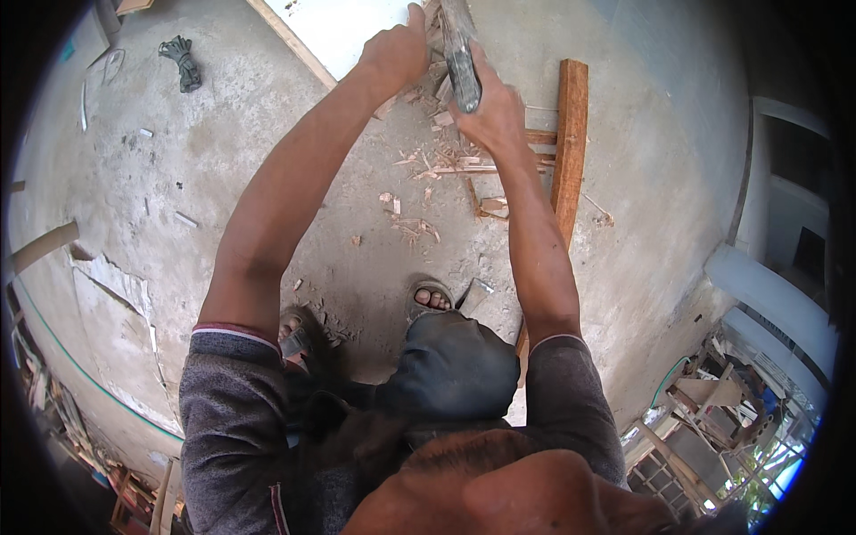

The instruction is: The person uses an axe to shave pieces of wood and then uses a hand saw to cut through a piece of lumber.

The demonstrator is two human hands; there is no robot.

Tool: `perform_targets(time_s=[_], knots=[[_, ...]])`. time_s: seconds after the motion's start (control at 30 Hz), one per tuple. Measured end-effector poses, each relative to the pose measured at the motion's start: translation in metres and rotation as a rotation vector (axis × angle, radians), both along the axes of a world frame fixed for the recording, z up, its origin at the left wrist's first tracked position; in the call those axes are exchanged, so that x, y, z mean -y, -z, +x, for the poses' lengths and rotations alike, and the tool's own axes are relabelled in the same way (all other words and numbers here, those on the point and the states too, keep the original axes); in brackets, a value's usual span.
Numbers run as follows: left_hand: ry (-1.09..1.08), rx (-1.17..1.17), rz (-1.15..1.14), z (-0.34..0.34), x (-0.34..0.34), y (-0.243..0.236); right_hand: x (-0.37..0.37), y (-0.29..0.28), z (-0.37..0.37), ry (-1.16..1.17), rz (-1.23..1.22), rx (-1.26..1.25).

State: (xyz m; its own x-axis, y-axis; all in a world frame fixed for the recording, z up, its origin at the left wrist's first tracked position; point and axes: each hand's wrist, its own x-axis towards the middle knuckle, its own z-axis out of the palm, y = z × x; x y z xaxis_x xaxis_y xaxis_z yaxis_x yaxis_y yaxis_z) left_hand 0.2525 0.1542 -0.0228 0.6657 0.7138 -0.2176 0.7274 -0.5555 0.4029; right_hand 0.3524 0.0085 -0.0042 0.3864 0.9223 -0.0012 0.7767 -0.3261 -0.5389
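Both my arms stretch forward to the top of the head view. My right hand [496, 114] is wrapped round a long, worn grey hand tool [463, 73] with a rounded dark end; its far end runs out of the picture, so I cannot tell its kind. My left hand [397, 58] is closed, thumb pointing forward, beside the right edge of a white board [334, 36] with a wooden border. What its fingers hold, if anything, is hidden. Broken wood pieces and chips [443, 94] lie on the floor between and below my hands.
A long brown timber [571, 143] lies right of my right forearm, crossing shorter wood strips. Shavings [415, 229] litter the concrete in front of my sandalled foot [432, 296]. A bundled dark rope [183, 62] lies far left. Scrap wood and frames [713, 401] are piled at lower right.
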Motion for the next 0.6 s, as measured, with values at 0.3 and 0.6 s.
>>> perform_targets(time_s=[0.3, 0.6], knots=[[-0.023, 0.038, 0.052, -0.001, 0.009, 0.018, 0.01, -0.005, -0.011, 0.034, -0.088, -0.038], [-0.018, 0.038, -0.07, 0.004, -0.007, 0.025, 0.017, 0.001, -0.019, 0.06, -0.116, -0.071]])
